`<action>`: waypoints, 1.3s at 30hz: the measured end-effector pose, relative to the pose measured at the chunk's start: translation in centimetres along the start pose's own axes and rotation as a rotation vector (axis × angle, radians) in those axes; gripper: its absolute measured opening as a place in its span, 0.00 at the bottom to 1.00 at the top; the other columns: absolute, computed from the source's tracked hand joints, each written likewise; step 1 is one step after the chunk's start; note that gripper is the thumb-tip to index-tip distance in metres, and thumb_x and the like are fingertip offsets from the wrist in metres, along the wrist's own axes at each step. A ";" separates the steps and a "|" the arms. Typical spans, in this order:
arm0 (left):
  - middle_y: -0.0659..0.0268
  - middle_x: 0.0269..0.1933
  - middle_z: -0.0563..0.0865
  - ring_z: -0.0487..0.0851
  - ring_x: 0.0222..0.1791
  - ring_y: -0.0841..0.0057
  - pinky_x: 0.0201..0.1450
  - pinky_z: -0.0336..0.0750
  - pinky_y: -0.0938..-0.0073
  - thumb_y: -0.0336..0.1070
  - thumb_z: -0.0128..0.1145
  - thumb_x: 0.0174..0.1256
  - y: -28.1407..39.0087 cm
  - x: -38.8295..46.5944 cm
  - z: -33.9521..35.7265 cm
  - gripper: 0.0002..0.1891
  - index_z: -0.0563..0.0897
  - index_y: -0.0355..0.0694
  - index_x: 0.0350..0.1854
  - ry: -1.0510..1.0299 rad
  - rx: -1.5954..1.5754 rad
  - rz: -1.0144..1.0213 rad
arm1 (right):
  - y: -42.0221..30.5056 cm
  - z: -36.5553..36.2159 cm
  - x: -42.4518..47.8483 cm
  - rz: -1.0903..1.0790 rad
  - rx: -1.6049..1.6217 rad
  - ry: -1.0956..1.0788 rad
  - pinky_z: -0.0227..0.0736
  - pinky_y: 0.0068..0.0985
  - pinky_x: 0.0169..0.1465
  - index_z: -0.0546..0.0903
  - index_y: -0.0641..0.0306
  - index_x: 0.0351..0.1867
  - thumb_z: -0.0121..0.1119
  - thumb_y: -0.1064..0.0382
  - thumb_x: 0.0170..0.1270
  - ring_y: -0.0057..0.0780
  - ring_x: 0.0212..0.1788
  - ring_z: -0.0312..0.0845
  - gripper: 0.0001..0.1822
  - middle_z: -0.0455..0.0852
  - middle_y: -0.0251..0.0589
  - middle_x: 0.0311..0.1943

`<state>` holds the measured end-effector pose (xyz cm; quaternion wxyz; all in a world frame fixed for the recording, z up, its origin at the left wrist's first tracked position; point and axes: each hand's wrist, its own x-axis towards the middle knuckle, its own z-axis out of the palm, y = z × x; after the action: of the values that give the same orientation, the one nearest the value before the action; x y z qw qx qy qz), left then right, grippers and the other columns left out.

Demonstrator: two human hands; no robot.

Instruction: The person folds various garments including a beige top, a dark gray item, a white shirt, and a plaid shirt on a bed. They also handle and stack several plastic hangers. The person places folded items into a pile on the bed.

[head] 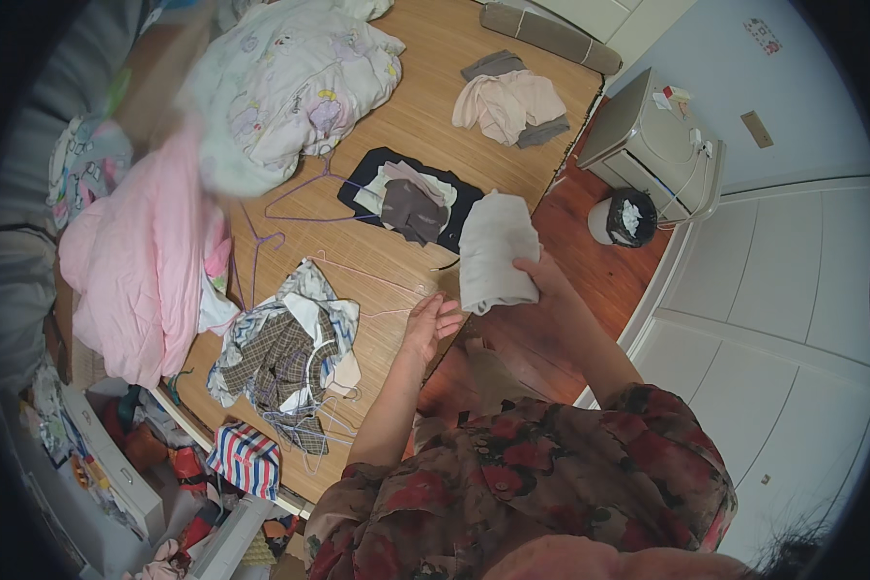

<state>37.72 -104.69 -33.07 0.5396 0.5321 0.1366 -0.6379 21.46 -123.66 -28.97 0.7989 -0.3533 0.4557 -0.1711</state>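
Note:
My right hand (544, 274) grips the right edge of a rolled or folded white cloth (499, 250), holding it up at the side of the mat-covered bed (399, 377). To the left of the cloth, my left hand (430, 322) has its palm up and its fingers loosely apart, with nothing in it. A pink wire hanger (366, 275) lies close behind those fingers; whether they touch it I cannot tell. Beyond the cloth, a dark garment (353, 181) lies spread out with a grey-brown folded piece (415, 212) and paler pieces on top.
Purple hangers (297, 217), a heap of checked clothing (279, 355), a pink quilt (141, 268) and a patterned white quilt (297, 80) cover parts of the bed. Pink and grey clothes (509, 105) lie farther off. A waste bin (631, 217) stands beside a cabinet (631, 138).

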 end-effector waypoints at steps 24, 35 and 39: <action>0.67 0.59 0.76 0.78 0.54 0.76 0.49 0.78 0.70 0.42 0.61 0.64 3.8 2.3 6.8 0.30 0.64 0.48 0.67 -0.078 -0.093 0.075 | -2.5 0.5 5.9 0.129 0.006 -0.288 0.78 0.32 0.51 0.68 0.66 0.60 0.62 0.69 0.57 0.35 0.48 0.80 0.28 0.79 0.45 0.50; 0.64 0.58 0.76 0.77 0.53 0.76 0.56 0.72 0.76 0.30 0.60 0.62 5.9 3.3 6.2 0.33 0.60 0.45 0.69 0.081 -0.160 0.617 | -6.6 6.2 11.5 0.001 -0.233 -0.489 0.74 0.28 0.51 0.72 0.66 0.59 0.63 0.66 0.57 0.28 0.48 0.78 0.26 0.81 0.40 0.49; 0.62 0.61 0.72 0.77 0.49 0.76 0.50 0.72 0.79 0.33 0.60 0.63 4.1 4.7 2.3 0.37 0.55 0.48 0.72 0.208 -0.030 0.457 | -5.5 6.5 17.4 -0.011 -0.683 -0.439 0.71 0.32 0.54 0.68 0.67 0.61 0.64 0.63 0.57 0.34 0.51 0.77 0.30 0.80 0.42 0.50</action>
<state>40.66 -110.52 -34.45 0.6608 0.6038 0.0769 -0.4391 36.37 -135.18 -33.39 0.7131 -0.6289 0.3030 0.0650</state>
